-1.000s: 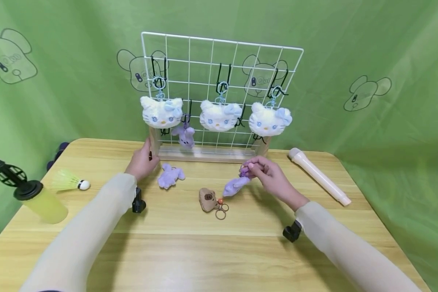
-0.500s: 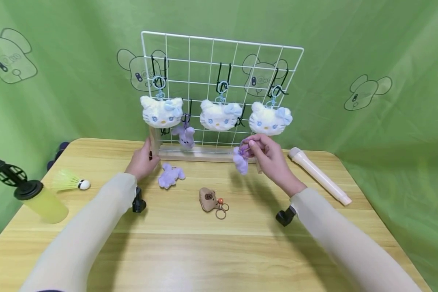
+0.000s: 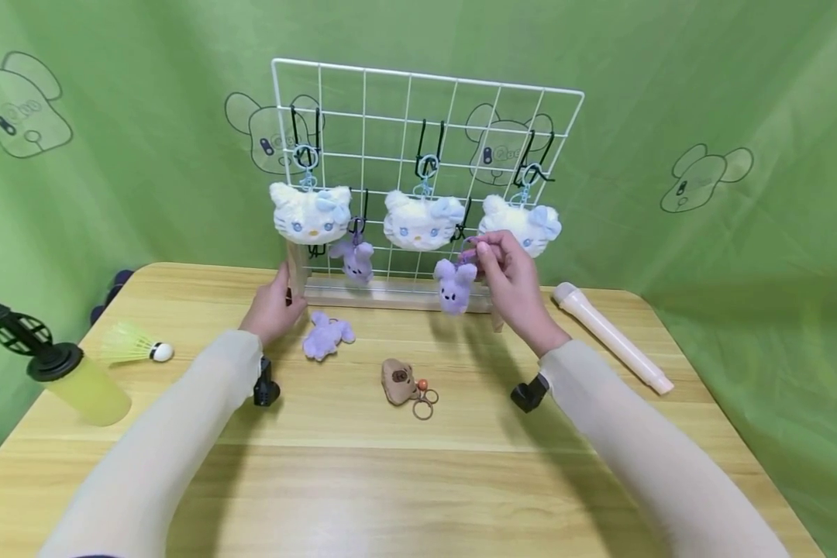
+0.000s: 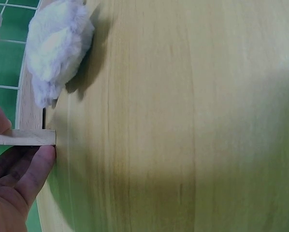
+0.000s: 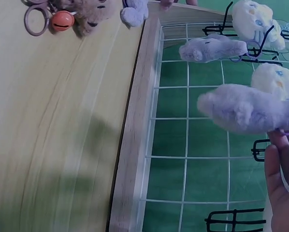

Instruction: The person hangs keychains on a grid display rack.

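My left hand (image 3: 273, 310) grips the wooden end piece (image 4: 26, 137) of a white wire display rack (image 3: 428, 75), thumb on one side and fingers on the other. From my right hand (image 3: 519, 283) dangles a purple plush keychain (image 3: 454, 287), its ring pinched between thumb and fingers. It faces forward, just before the grid, near a black hook (image 3: 463, 225). A second purple plush keychain (image 3: 356, 261) hangs at the lower left of the rack. Another purple plush (image 3: 325, 336) lies on the table beside my left hand. White cat plush keychains (image 3: 418, 225) fill the upper hooks; my right hand partly covers the rightmost.
A brown bear keychain (image 3: 397, 381) with an orange bell and rings lies mid-table. To the left are a shuttlecock (image 3: 136, 346) and a yellow bottle (image 3: 91, 395) with a black top. A pale microphone-shaped stick (image 3: 614, 337) lies to the right. Green cloth (image 3: 669, 93) surrounds the table.
My right hand has lifted the purple plush keychain from close over the table up to the rack, and the plush has swung upright to face forward. My left hand has stayed on the rack.
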Demonstrator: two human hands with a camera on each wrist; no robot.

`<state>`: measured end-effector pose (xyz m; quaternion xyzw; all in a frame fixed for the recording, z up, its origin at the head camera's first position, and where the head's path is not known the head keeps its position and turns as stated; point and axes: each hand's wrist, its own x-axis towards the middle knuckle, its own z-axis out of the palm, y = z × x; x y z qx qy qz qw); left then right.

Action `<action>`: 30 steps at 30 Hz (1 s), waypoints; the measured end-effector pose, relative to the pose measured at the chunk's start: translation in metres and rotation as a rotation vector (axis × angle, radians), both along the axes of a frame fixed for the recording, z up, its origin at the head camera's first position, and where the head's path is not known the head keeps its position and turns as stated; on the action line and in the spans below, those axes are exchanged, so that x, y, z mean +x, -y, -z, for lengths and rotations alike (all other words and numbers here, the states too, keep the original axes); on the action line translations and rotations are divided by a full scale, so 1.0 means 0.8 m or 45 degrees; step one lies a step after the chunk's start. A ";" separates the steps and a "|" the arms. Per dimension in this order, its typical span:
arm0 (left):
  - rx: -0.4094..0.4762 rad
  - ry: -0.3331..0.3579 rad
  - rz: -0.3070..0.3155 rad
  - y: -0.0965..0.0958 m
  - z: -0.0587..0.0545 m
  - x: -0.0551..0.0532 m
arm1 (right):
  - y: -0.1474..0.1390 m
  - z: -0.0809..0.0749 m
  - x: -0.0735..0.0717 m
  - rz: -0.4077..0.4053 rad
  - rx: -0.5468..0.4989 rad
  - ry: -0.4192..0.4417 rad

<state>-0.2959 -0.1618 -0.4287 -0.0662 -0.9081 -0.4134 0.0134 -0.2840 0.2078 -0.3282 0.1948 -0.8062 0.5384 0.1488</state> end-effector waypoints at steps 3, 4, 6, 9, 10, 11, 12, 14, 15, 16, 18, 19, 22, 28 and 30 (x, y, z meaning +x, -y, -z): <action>-0.002 0.001 0.002 0.000 -0.001 0.001 | 0.005 0.002 -0.006 0.056 0.001 0.006; -0.005 -0.001 0.002 0.000 -0.001 0.001 | 0.007 0.002 -0.007 0.072 0.002 0.012; -0.011 -0.008 0.006 0.000 -0.002 0.001 | 0.010 0.003 -0.010 0.101 -0.001 0.030; -0.017 -0.016 0.004 -0.001 -0.002 0.001 | 0.014 0.006 -0.014 0.144 0.004 0.045; -0.018 -0.018 0.005 -0.001 -0.002 0.002 | 0.016 0.006 -0.015 0.158 0.007 0.045; -0.017 -0.019 0.005 -0.001 -0.003 0.002 | 0.017 0.007 -0.016 0.172 0.012 0.047; -0.015 -0.018 0.002 -0.001 -0.003 0.002 | 0.019 0.007 -0.017 0.184 0.017 0.045; -0.013 -0.018 0.000 -0.001 -0.003 0.002 | 0.022 0.008 -0.018 0.209 0.025 0.042; -0.013 -0.018 0.001 -0.001 -0.003 0.003 | 0.023 0.008 -0.018 0.221 0.031 0.039; -0.011 -0.018 0.001 -0.001 -0.004 0.003 | 0.024 0.008 -0.019 0.231 0.040 0.034; -0.007 -0.012 0.000 -0.001 -0.004 0.003 | 0.027 0.007 -0.019 0.256 0.069 0.026; -0.004 -0.007 -0.001 -0.001 -0.004 0.003 | 0.028 0.006 -0.019 0.270 0.087 0.021; 0.008 0.007 0.001 -0.002 -0.004 0.003 | 0.030 0.005 -0.019 0.299 0.129 0.011; 0.003 -0.005 0.003 -0.002 -0.005 0.003 | 0.030 0.005 -0.020 0.317 0.173 0.007; -0.003 -0.013 0.000 -0.002 -0.005 0.003 | 0.029 0.006 -0.018 0.312 0.180 0.008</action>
